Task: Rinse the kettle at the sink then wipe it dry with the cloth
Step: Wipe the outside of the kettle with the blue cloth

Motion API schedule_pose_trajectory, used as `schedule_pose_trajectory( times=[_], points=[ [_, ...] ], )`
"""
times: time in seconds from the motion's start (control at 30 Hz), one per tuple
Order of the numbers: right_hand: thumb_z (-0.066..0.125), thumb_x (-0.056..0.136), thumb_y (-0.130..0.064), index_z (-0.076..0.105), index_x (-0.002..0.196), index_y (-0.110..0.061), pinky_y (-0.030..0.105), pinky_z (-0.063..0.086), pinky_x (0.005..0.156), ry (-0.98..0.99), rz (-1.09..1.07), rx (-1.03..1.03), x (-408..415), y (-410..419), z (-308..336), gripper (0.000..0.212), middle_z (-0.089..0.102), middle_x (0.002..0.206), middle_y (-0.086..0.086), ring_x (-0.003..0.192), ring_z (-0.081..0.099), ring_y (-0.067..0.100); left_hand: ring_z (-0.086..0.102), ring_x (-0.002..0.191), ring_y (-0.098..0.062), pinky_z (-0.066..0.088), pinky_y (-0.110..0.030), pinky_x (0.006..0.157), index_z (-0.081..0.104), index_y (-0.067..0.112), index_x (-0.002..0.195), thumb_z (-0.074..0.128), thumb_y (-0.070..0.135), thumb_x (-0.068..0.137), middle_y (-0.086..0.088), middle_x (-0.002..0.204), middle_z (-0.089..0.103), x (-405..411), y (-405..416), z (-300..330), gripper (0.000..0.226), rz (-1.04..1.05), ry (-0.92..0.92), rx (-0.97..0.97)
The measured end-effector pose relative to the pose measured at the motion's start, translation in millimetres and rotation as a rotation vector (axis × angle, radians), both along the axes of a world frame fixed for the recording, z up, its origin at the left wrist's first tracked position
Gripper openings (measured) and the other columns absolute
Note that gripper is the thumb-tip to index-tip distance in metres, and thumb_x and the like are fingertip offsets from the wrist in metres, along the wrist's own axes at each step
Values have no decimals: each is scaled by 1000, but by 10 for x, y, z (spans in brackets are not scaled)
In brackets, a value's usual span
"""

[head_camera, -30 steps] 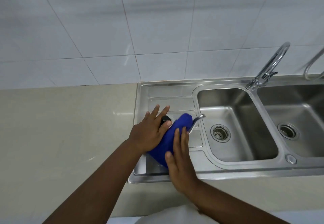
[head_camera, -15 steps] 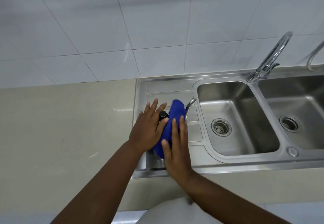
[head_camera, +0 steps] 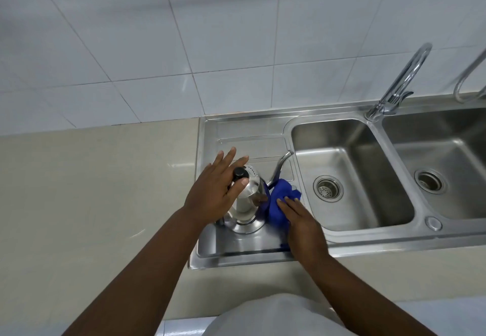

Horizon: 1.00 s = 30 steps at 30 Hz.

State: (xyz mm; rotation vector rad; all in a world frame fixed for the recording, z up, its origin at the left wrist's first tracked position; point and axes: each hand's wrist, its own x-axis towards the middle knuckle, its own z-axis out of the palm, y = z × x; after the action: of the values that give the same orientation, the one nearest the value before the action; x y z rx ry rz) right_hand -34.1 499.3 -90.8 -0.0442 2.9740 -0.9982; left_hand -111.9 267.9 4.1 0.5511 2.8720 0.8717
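the kettle (head_camera: pixel 247 199) stands upright on the sink's drainboard (head_camera: pixel 236 246), directly under the fingers (head_camera: pixel 238 187) of the left hand (head_camera: pixel 213 191), which lie spread and flat over its lid and left shoulder beside the black knob (head_camera: pixel 240 173), steadying rather than clamping. its long axis runs up and down, with the thin spout (head_camera: pixel 281 164) curving away from the fingers toward the near basin (head_camera: pixel 349 178). the right hand (head_camera: pixel 302 217) is closed on the bunched blue cloth (head_camera: pixel 280 201), pressing it against the kettle's right side at the foot of the spout, so the unwiped metal lies to the left of those fingers. the spout looks the likeliest thing to snag the cloth. the tap (head_camera: pixel 399 80) stands well beyond both hands, and the pale tabletop (head_camera: pixel 92 191) to the left of the left fingers is bare.
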Motion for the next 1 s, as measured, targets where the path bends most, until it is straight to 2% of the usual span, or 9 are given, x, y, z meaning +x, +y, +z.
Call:
schedule_pose_trajectory(
  times=[0.17, 0.27, 0.33, 0.5, 0.6, 0.7, 0.77, 0.9, 1.0],
  points=[
    [55, 94, -30, 19, 155, -26, 40, 22, 121, -330, 241, 435, -20, 253, 69, 71, 14, 166, -1, 154, 6, 30, 3, 151, -10, 15, -47, 121, 20, 49, 146, 25, 60, 94, 11, 163, 13, -89, -79, 52, 54, -125, 13, -31],
    [20, 90, -69, 7, 156, -25, 43, 0, 121, -307, 295, 461, 45, 208, -89, 80, 1, 167, 2, 152, -10, 32, 3, 151, -8, 16, -46, 121, 16, 52, 146, 29, 54, 95, 11, 163, 14, -165, -106, 90, 52, -203, 14, -45],
    [-5, 79, -79, 0, 156, -24, 44, -6, 120, -309, 290, 461, 4, 173, -153, 94, -5, 167, 2, 152, -13, 32, 4, 151, -8, 17, -46, 121, 15, 51, 146, 29, 53, 95, 10, 162, 15, -213, -115, 104, 53, -249, 17, -63],
    [-16, 70, -76, -2, 156, -22, 49, -2, 123, -332, 265, 441, -195, 115, -110, 103, -6, 167, 3, 153, -14, 31, 5, 151, -10, 18, -44, 121, 16, 47, 148, 32, 51, 95, 8, 162, 16, -268, -121, 106, 55, -285, 43, -92],
    [16, 88, -73, 4, 157, -20, 48, 0, 124, -351, 242, 357, -223, 140, 4, 87, 1, 167, 3, 153, -11, 28, 10, 150, -11, 22, -38, 119, 17, 45, 149, 34, 56, 94, 8, 162, 19, -248, -128, 104, 59, -259, 100, -113],
    [58, 92, -43, 30, 150, -28, 48, 29, 120, -258, 58, -85, -197, 142, 223, 66, 35, 158, 1, 150, 25, 24, 21, 148, -13, 26, -35, 116, 17, 36, 151, 33, 69, 89, 5, 159, 28, -156, -164, 140, 73, -183, 157, -110],
    [65, 91, -27, 51, 135, -36, 39, 48, 107, -224, -97, -427, -227, 115, 441, 47, 58, 138, -7, 128, 53, 11, 35, 140, -11, 31, -31, 112, 28, 27, 150, 44, 73, 82, 4, 152, 41, -57, -250, 130, 83, -36, 123, -6],
    [63, 93, -12, 67, 116, -29, -1, 44, 85, -245, -106, -654, -398, 136, 740, 29, 61, 124, -26, 98, 54, -29, 55, 115, 5, 45, -25, 102, 53, 31, 133, 78, 40, 75, 21, 123, 61, 192, -574, -102, 64, 239, -63, 250],
    [64, 92, -8, 73, 110, -19, 19, 47, 101, -238, -100, -704, -489, 189, 736, 23, 66, 121, -24, 109, 60, -13, 59, 105, 11, 47, -12, 92, 56, 55, 115, 79, 17, 78, 38, 108, 63, 349, -764, -235, 58, 303, -110, 342]
  ],
)
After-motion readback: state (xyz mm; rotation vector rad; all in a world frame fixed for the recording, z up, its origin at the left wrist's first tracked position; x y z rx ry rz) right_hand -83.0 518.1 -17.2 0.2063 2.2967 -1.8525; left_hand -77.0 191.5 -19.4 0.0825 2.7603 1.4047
